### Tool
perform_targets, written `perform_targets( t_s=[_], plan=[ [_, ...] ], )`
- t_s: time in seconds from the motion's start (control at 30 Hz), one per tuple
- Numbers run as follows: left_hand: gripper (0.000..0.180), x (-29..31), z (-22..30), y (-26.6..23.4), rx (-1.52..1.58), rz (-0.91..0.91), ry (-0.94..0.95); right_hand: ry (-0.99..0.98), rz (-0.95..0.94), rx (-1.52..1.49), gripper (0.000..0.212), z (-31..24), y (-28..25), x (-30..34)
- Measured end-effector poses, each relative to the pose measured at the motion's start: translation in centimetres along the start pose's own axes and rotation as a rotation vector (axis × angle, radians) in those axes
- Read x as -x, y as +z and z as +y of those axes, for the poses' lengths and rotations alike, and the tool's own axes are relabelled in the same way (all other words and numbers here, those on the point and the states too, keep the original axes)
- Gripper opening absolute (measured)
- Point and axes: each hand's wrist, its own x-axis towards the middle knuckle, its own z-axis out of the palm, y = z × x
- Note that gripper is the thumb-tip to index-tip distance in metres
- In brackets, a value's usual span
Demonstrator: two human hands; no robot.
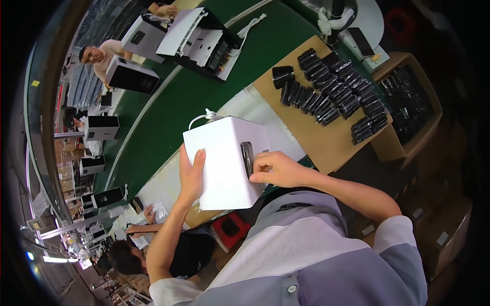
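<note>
- The left hand (190,176) lies flat on the left side of a white box (224,160). Its fingers (198,157) are spread a bit and press on the box wall. They are not curled around anything.
- The right hand (273,169) is at the right side of the box. Its fingers (260,159) are bent and close together, pinched on a small dark oval part (247,158) set in that side.
- The white box sits between the two hands, in front of the person's chest. I think it is held up just above the near edge of the bench (178,97), but I cannot tell if its bottom rests on anything.
- A white cord (201,117) curls out from the top of the box, just past the left fingers.
- Beyond the right fingers lies a brown cardboard sheet (306,132) with rows of small black parts (337,94) on it. They are well apart from the hands.
- Past them is a cardboard carton (434,102) with more black parts inside.
- To do this step well, I think the left hand should hold the box steady so it does not turn.
- The right fingers should push the dark part in straight and gently, so it sits flat in its hole.
- Another person (153,245) works below the left arm, and more white and black units (131,76) stand far up the green bench.
</note>
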Motion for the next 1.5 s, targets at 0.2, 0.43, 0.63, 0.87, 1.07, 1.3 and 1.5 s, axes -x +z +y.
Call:
perform_targets(
  t_s=[0.2,0.43,0.63,0.87,1.07,1.3,1.5],
  plan=[
    [0.056,0.1,0.6,0.1,0.018,0.016,-0.019,0.106,0.283,0.552,0.028,7.9,-1.8,3.3],
    [0.053,-0.1,0.4,0.3,-0.021,0.029,0.009,-0.114,0.994,-0.177,0.054,-0.1,-0.8,-2.9],
    [0.051,0.9,0.2,1.2,-0.113,0.095,0.108,-0.291,0.936,-0.315,0.062,-0.6,2.4,-10.9],
    [0.048,0.6,1.0,0.5,-0.014,0.054,0.029,-0.120,0.921,0.019,0.053,7.1,4.4,-8.0],
    [0.050,0.3,0.8,0.2,0.025,0.068,-0.001,0.205,0.861,0.188,0.053,10.5,3.2,-3.2],
    [0.044,0.4,0.4,-0.3,0.019,0.099,-0.029,-0.414,0.937,-0.039,0.051,0.4,4.8,-8.2],
    [0.032,3.4,-0.5,-2.7,-0.003,0.032,-0.287,0.030,1.049,-0.164,0.030,11.8,1.9,-4.6]
  ],
)
